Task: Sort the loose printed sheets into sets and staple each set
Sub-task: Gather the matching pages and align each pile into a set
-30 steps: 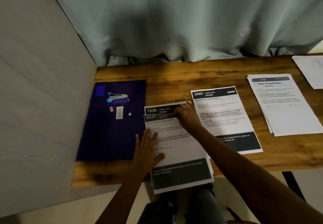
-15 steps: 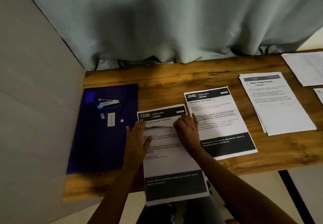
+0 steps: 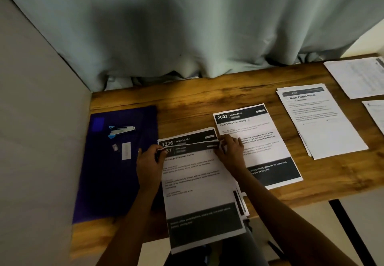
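A printed coffee sheet [image 3: 199, 184] tops a small stack, its lower part hanging over the table's near edge. Under it the sheet headed 1226 [image 3: 187, 139] shows only its dark header. My left hand [image 3: 148, 165] pinches the coffee sheet's top left corner, which is lifted. My right hand [image 3: 230, 153] pinches its top right corner. The sheet headed 2692 [image 3: 257, 141] lies flat just to the right, partly under my right wrist. A blue and silver stapler [image 3: 120, 130] rests on a dark blue folder [image 3: 116, 174] at the left.
A stack headed Water Potted Plants [image 3: 324, 124] lies further right. More white sheets [image 3: 357, 76] reach the table's right end. A small staple box [image 3: 115, 147] and a white strip [image 3: 126, 151] lie on the folder. A grey wall [image 3: 37, 141] bounds the left, a curtain [image 3: 187, 27] the back.
The coffee sheet, slid down half a second ago so sheet 1226 showed more, is back up over it. My left hand went from lying flat to pinching the top left corner.
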### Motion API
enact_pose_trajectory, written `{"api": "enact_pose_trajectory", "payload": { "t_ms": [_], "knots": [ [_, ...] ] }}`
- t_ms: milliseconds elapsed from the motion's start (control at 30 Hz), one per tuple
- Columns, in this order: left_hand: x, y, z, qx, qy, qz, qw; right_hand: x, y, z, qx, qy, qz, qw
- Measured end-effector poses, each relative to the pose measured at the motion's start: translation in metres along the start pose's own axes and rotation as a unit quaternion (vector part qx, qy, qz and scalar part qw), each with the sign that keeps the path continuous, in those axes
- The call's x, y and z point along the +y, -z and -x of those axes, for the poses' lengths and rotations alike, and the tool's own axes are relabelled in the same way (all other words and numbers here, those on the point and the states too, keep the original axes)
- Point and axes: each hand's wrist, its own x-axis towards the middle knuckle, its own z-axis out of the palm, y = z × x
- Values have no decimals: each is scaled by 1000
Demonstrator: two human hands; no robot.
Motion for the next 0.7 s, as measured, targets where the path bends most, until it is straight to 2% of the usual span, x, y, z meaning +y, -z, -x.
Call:
{"api": "enact_pose_trajectory", "payload": {
  "t_ms": [100,200,300,467,567,700],
  "knots": [
    [4,-8,-10,-32,-63,-44,997,-6,-1,7,12,-4,9,1000],
    [18,-22,-15,-140,-153,-29,978,-10,-7,18,48,54,70,995],
    [26,-40,-13,-214,-202,-17,955,-6,-12,28,65,84,87,991],
    [12,-58,-1,-280,-191,-52,939,-4,-4,24,1,134,32,991],
    [6,-61,3,-271,-186,-63,942,-2,6,16,-9,87,6,996],
    [5,-64,4,-267,-178,-76,944,-4,9,6,-17,20,28,999]
  ]
}}
